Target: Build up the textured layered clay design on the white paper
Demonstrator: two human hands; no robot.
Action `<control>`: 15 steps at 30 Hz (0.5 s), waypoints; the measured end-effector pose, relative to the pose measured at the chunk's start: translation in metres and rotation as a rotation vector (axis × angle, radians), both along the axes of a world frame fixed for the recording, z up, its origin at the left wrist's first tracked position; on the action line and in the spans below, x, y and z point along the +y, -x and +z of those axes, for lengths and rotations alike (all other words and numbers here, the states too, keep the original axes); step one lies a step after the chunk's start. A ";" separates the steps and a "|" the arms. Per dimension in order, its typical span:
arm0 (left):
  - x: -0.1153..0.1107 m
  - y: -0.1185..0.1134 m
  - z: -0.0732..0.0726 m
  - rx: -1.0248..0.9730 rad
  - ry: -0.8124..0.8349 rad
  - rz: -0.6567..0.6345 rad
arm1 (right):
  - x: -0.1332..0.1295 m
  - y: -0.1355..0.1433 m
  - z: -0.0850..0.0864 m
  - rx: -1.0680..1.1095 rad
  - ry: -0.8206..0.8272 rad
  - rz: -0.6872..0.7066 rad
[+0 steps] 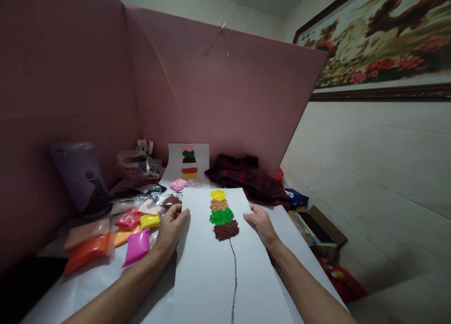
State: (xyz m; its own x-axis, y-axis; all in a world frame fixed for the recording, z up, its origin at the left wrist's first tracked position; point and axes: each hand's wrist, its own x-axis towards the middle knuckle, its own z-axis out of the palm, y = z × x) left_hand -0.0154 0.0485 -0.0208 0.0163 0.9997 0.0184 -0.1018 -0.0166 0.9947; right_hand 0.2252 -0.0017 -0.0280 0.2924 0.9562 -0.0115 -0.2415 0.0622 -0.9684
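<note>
Between my two hands a white sheet of paper (207, 277) is held by its side edges, tilted up off the table. On it is a stack of textured clay bands: yellow (218, 195), tan (219, 205), green (221, 216) and brown (226, 230). A thin dark line (235, 267) runs down from the brown band. My left hand (173, 227) pinches the left edge, thumb on the front. My right hand (260, 224) grips the right edge the same way. Bags of coloured clay, among them a magenta bag (136, 247) and a yellow bag (150, 221), lie beside my left hand.
Behind the held sheet, another sheet (174, 162) with coloured bands leans at the back. A dark plaid cloth (246, 176) lies to its right. At far left stands a purple container (81, 178); at right, an open cardboard box (329, 230). Pink panels (218, 93) wall off the back.
</note>
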 end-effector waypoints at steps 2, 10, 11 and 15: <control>0.002 0.000 -0.003 -0.006 0.008 -0.014 | 0.001 0.000 -0.001 -0.039 0.008 -0.031; 0.005 0.000 -0.005 0.038 -0.075 0.082 | 0.003 -0.006 -0.011 -0.356 0.079 -0.242; 0.005 -0.001 -0.004 0.044 -0.091 0.102 | 0.003 -0.007 -0.012 -0.412 0.093 -0.264; 0.008 -0.001 -0.004 0.105 -0.147 0.215 | 0.001 -0.007 -0.011 -0.670 0.156 -0.323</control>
